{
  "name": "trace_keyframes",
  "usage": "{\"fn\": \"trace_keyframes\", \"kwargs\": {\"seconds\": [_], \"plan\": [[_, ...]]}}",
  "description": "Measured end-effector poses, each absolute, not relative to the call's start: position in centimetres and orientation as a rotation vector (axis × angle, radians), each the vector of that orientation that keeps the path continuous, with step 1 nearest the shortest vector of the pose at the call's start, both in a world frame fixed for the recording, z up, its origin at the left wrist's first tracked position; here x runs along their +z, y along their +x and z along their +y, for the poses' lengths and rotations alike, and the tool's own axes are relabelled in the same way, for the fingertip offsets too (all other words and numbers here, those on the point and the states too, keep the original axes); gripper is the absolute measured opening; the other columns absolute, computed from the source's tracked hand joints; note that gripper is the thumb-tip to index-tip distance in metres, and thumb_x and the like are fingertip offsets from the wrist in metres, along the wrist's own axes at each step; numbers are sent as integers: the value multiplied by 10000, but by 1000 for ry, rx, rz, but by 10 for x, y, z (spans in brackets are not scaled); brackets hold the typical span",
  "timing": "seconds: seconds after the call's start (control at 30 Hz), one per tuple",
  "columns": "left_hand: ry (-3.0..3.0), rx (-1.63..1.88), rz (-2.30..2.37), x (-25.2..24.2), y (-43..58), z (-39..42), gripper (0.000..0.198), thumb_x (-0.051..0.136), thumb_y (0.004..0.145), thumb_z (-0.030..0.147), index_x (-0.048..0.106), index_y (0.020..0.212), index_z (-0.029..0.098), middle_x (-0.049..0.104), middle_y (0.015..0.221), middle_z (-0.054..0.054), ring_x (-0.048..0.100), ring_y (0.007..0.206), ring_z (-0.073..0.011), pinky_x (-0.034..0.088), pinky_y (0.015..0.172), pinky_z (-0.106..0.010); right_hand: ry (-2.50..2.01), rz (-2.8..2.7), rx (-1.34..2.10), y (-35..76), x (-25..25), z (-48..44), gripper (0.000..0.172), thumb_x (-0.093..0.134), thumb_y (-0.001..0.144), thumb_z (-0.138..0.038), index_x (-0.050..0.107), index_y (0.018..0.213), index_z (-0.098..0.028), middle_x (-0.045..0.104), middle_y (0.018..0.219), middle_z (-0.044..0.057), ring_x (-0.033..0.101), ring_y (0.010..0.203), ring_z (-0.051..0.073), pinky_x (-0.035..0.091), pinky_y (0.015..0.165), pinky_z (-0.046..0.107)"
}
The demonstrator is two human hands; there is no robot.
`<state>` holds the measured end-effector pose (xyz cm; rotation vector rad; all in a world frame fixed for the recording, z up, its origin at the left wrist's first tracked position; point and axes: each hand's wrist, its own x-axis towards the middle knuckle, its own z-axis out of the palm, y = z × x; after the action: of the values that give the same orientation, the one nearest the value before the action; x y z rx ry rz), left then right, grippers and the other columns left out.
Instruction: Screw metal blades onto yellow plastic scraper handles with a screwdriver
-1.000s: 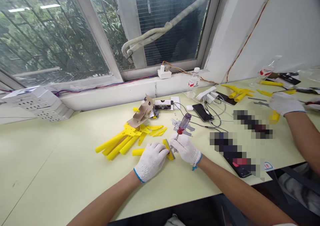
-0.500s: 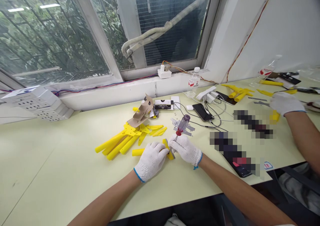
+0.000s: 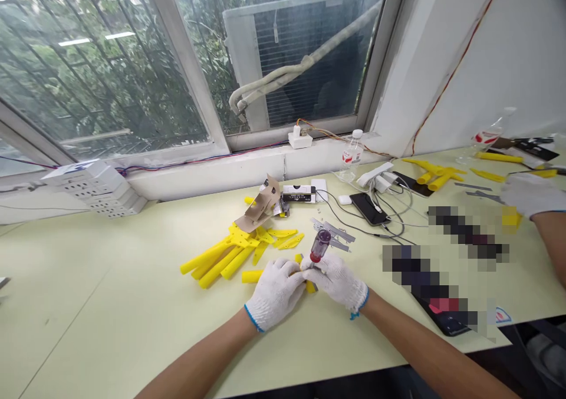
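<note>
My left hand [image 3: 277, 293], in a white knit glove, is closed around a yellow plastic scraper-like piece [image 3: 252, 276] with a tubular handle, pressing it on the table. Its cross end shows past my fingertips, with a grey strip along the edge. My right hand [image 3: 336, 282], gloved too, pinches a screwdriver [image 3: 321, 243] with a clear purple and red handle pointing up. The screwdriver's tip is hidden by my fingers at the yellow piece. Behind my right hand lie several grey metal blades [image 3: 339, 234]. More yellow handles [image 3: 214, 263] are piled to the left, near flat yellow plates [image 3: 289, 241].
Opened brown cardboard [image 3: 260, 201] rests on the pile. Farther back are a small black-and-white box [image 3: 299, 194], a phone [image 3: 368, 208] with cables, and a bottle [image 3: 351, 154]. White boxes [image 3: 97, 187] stack at left. At right is a co-worker's gloved hand [image 3: 533, 195].
The view has shifted, so everything appears further right and lower. The screwdriver handle stands more upright now, and my two hands remain together at the yellow piece.
</note>
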<state>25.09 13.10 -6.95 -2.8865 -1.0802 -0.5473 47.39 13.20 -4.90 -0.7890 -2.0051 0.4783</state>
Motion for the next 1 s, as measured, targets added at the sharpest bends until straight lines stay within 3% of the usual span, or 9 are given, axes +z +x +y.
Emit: {"fn": "trace_keyframes", "kwargs": {"seconds": [0.1, 0.2, 0.33, 0.47, 0.67, 1.0], "plan": [[-2883, -562, -1086, -72, 250, 132, 175, 596, 1101, 285, 738, 1204, 274, 722, 1104, -74, 634, 1025, -257, 498, 832, -420, -814, -1895, 400, 470, -50, 130, 19, 726, 974, -186, 715, 959, -182, 714, 909, -31, 650, 858, 36, 519, 836, 140], [-2887, -559, -1093, -73, 250, 133, 156, 612, 1094, 285, 754, 1158, 280, 722, 1075, -70, 632, 991, -245, 495, 825, -411, -910, -1796, 424, 468, -55, 128, 71, 769, 934, -211, 712, 919, -170, 689, 803, -35, 639, 734, 36, 540, 737, 139], [-2887, -569, -1108, -74, 250, 132, 137, 629, 1092, 303, 760, 1129, 289, 732, 1113, -61, 636, 1020, -246, 479, 819, -408, -1056, -1708, 607, 465, -58, 127, 235, 807, 889, -343, 711, 822, -139, 653, 718, -6, 595, 631, 54, 525, 620, 153], [-2882, -581, -1123, -76, 251, 132, 113, 650, 1081, 301, 757, 1111, 277, 730, 1098, -55, 629, 1002, -237, 480, 831, -406, -1107, -1679, 780, 464, -54, 126, 363, 813, 856, -453, 693, 743, -129, 662, 714, 25, 588, 634, 71, 525, 608, 168], [-2866, -570, -1144, -74, 252, 131, 134, 647, 1077, 321, 764, 1126, 278, 725, 1121, -69, 627, 999, -244, 463, 799, -400, -1138, -1584, 842, 468, -59, 125, 310, 810, 829, -415, 700, 742, -139, 699, 763, 40, 634, 678, 95, 558, 633, 190], [-2884, -556, -1157, -71, 253, 129, 157, 627, 1083, 348, 754, 1145, 280, 738, 1132, -57, 615, 982, -244, 439, 771, -392, -1075, -1743, 700, 475, -59, 127, 279, 779, 905, -400, 750, 779, -153, 711, 771, 29, 661, 662, 85, 568, 613, 170]]}}
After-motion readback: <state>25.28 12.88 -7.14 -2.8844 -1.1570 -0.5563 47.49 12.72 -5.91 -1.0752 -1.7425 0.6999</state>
